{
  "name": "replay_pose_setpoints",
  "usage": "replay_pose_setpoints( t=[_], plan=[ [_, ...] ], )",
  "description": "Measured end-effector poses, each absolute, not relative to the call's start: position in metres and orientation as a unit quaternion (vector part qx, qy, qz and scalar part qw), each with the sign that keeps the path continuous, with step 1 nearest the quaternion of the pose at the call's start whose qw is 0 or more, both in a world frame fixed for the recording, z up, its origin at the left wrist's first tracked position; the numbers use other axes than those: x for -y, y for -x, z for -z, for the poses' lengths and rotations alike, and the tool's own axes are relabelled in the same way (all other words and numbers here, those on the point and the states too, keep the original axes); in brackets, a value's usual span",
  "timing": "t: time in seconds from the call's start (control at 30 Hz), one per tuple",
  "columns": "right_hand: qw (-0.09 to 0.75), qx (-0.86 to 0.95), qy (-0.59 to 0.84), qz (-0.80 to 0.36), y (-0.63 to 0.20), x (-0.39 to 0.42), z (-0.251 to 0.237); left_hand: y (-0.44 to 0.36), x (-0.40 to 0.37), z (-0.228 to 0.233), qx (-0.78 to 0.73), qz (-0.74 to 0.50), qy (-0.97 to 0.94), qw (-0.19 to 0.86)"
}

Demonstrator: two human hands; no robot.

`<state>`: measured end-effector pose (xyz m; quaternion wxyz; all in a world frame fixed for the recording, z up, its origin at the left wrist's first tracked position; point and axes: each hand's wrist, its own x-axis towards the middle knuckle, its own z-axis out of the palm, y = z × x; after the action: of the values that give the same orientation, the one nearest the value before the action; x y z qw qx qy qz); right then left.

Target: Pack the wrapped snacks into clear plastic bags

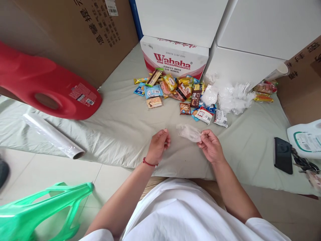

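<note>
Right hand (210, 144) pinches the clear bag (188, 133) by one end, in front of the snacks (184, 91). Left hand (158, 144) curled nearby; can't tell if closed. I'd pinch lightly: film may tear.

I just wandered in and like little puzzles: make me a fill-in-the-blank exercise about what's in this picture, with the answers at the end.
1. The crumpled clear plastic is held in the person's ____ hand.
2. The color of the person's bracelet is ____.
3. The large brand name on the carton behind the snacks is ____.
4. The plastic stool at the lower left is bright ____.

Missing words: right; red; Wahaha; green.
</note>
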<state>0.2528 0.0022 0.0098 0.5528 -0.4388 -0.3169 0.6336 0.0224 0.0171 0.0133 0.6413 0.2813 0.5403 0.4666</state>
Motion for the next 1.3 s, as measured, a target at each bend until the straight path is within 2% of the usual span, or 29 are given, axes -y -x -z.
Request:
replay_pose_setpoints(
  t=[0.1, 0.2, 0.4, 0.5, 0.57, 0.7, 0.8, 0.87, 0.93, 1.0, 1.07, 1.17, 1.3],
  plan=[
    [0.511, 0.445, 0.46, -0.574, -0.246, 0.007, -0.007, -0.039, -0.011, -0.022, -0.522, -0.405, -0.278, 0.698],
    [0.478, 0.513, 0.477, -0.531, -0.244, 0.015, -0.002, -0.054, -0.015, -0.021, -0.532, -0.395, -0.302, 0.686],
    [0.509, 0.396, 0.55, -0.53, -0.257, 0.022, 0.001, -0.054, -0.021, -0.003, -0.528, -0.501, -0.34, 0.596],
    [0.511, 0.424, 0.577, -0.475, -0.261, 0.016, -0.005, -0.055, -0.013, -0.004, -0.515, -0.5, -0.415, 0.558],
    [0.501, 0.445, 0.595, -0.444, -0.26, 0.008, -0.009, -0.058, -0.008, -0.007, -0.481, -0.485, -0.444, 0.58],
    [0.458, 0.412, 0.603, -0.507, -0.253, -0.011, -0.011, -0.057, -0.006, -0.004, -0.437, -0.481, -0.409, 0.641],
    [0.469, 0.363, 0.598, -0.539, -0.249, -0.016, -0.009, -0.047, -0.006, 0.004, -0.489, -0.47, -0.379, 0.629],
    [0.48, 0.347, 0.599, -0.539, -0.248, -0.016, -0.008, -0.04, -0.002, 0.005, -0.538, -0.478, -0.409, 0.561],
    [0.48, 0.341, 0.599, -0.543, -0.247, -0.014, -0.007, -0.037, 0.004, 0.002, -0.555, -0.502, -0.489, 0.448],
    [0.474, 0.34, 0.599, -0.548, -0.246, -0.013, -0.005, -0.039, 0.01, -0.003, -0.525, -0.498, -0.598, 0.344],
    [0.472, 0.34, 0.598, -0.551, -0.244, -0.012, -0.004, -0.045, 0.012, -0.008, -0.48, -0.456, -0.689, 0.295],
    [0.488, 0.325, 0.591, -0.554, -0.244, -0.011, -0.004, -0.055, 0.007, -0.008, -0.453, -0.407, -0.727, 0.317],
    [0.505, 0.283, 0.538, -0.613, -0.252, -0.004, -0.011, -0.061, -0.001, -0.004, -0.461, -0.438, -0.666, 0.389]
  ],
)
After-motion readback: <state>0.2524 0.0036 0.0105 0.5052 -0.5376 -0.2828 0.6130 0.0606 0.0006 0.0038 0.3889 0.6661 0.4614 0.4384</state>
